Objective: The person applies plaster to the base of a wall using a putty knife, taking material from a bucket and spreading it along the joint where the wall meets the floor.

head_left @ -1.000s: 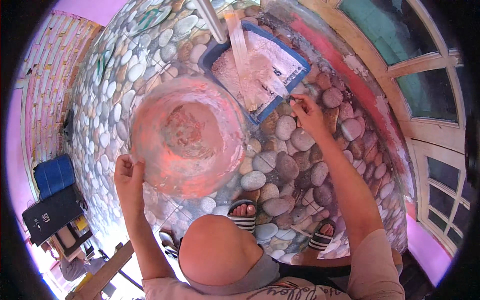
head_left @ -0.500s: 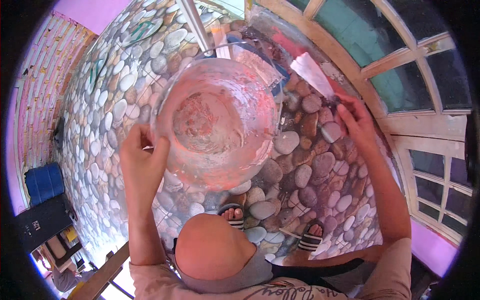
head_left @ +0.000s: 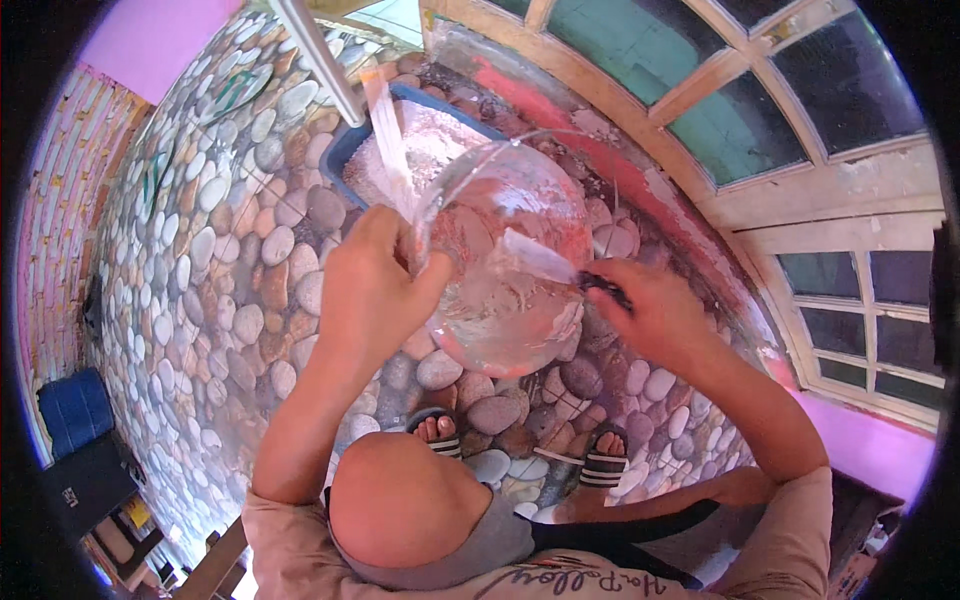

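Bucket (head_left: 505, 330): head view shows me it tilted over the pebbled floor (head_left: 215, 300), near the blue tray (head_left: 345, 150); probably light, slightly flexible, slick with residue, so I'd hold the rim.
Left hand (head_left: 375, 280): fingers pinching that rim.
Scraper (head_left: 538, 256): blade over the bucket; likely stiff.
Right hand (head_left: 650, 310): fingers wrapped round its dark handle.

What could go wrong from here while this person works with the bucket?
The bucket might tip or slide, since the left hand seems to hold it only at the rim. The right hand has a scraper over the bucket, so some smeared material could flick out. The blue tray of powder is partly hidden behind the bucket; a bump could spill it.
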Available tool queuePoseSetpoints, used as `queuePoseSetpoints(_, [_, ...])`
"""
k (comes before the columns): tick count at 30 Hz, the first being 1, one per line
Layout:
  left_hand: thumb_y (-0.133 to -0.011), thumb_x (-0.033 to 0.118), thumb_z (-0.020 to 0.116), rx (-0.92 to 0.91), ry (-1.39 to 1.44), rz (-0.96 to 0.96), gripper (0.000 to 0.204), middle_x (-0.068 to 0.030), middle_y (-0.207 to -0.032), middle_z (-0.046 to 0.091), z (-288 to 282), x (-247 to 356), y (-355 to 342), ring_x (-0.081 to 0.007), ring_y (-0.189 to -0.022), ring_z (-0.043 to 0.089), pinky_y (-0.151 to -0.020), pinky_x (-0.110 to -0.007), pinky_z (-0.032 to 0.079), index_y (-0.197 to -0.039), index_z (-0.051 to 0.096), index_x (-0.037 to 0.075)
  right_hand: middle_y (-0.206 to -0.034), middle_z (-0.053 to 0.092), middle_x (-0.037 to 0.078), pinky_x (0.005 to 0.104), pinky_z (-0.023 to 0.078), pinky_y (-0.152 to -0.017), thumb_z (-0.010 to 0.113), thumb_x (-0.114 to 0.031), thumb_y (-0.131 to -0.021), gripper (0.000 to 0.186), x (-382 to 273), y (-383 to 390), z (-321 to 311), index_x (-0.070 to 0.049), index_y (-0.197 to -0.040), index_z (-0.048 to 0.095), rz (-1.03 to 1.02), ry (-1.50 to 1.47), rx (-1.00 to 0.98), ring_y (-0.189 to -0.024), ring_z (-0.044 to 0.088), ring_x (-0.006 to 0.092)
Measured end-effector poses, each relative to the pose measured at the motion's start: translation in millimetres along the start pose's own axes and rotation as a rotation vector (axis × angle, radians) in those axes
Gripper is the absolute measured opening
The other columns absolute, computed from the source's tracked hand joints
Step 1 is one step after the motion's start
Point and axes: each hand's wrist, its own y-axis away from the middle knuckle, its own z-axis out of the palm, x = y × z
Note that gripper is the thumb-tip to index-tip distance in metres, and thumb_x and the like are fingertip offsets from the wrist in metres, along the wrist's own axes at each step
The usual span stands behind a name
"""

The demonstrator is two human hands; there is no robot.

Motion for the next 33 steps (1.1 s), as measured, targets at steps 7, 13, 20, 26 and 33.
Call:
queuePoseSetpoints(7, [-0.072, 0.02, 0.07, -0.079, 0.021, 0.094, 0.029, -0.0159, -0.072, 0.051, 40, -9, 10, -0.0348, -0.06, 0.055, -0.055, -0.043, 0.044, -0.076, 0.049, 0.0, -0.093, 0.067, 0.022, 0.0495, 0.053, -0.07, 0.057, -0.022, -0.088, 0.021, 10, -10, 42, -0.004, -0.099, 0.062, 0.147, 0.297, -0.184, -0.08, 0.068, 0.0376])
queuePoseSetpoints(13, [-0.073, 0.018, 0.069, -0.107, 0.034, 0.127, 0.027, -0.0151, -0.072, 0.05, 58, -17, 15, -0.0327, -0.062, 0.054, -0.057, -0.041, 0.043, -0.08, 0.05, 0.001, -0.086, 0.068, 0.022, 0.0507, 0.052, -0.071, 0.058, -0.024, -0.088, 0.024, 24, -17, 78, -0.005, -0.101, 0.063, 0.223, 0.162, -0.178, -0.08, 0.067, 0.0383])
queuePoseSetpoints(20, [-0.074, 0.012, 0.066, -0.132, 0.06, 0.115, 0.023, -0.0169, -0.089, 0.057, 69, -11, 14, -0.0335, -0.077, 0.058, -0.069, -0.038, 0.048, -0.087, 0.052, 0.0, -0.087, 0.068, 0.02, 0.0512, 0.051, -0.074, 0.057, -0.023, -0.089, 0.023, 27, -21, 76, -0.006, -0.103, 0.063, 0.349, 0.162, -0.186, -0.082, 0.067, 0.038])
queuePoseSetpoints(26, [-0.078, 0.006, 0.06, -0.135, 0.316, 0.065, 0.035, -0.0197, -0.118, 0.057, 79, -8, 12, -0.0318, -0.106, 0.059, -0.092, -0.037, 0.045, -0.111, 0.054, -0.003, -0.078, 0.067, 0.019, 0.0515, 0.052, -0.063, 0.056, -0.019, -0.087, 0.021, 29, -6, 92, -0.006, -0.103, 0.062, 0.121, 0.277, -0.202, -0.071, 0.067, 0.0381])
queuePoseSetpoints(33, [-0.077, 0.007, 0.059, -0.164, 0.296, 0.119, 0.048, -0.0245, -0.117, 0.059, 83, -3, 11, -0.0406, -0.106, 0.06, -0.09, -0.042, 0.049, -0.123, 0.05, -0.002, -0.081, 0.066, 0.021, 0.0506, 0.052, -0.065, 0.057, -0.016, -0.084, 0.024, 46, -22, 88, -0.006, -0.105, 0.062, 0.221, 0.404, -0.182, -0.074, 0.067, 0.0375])
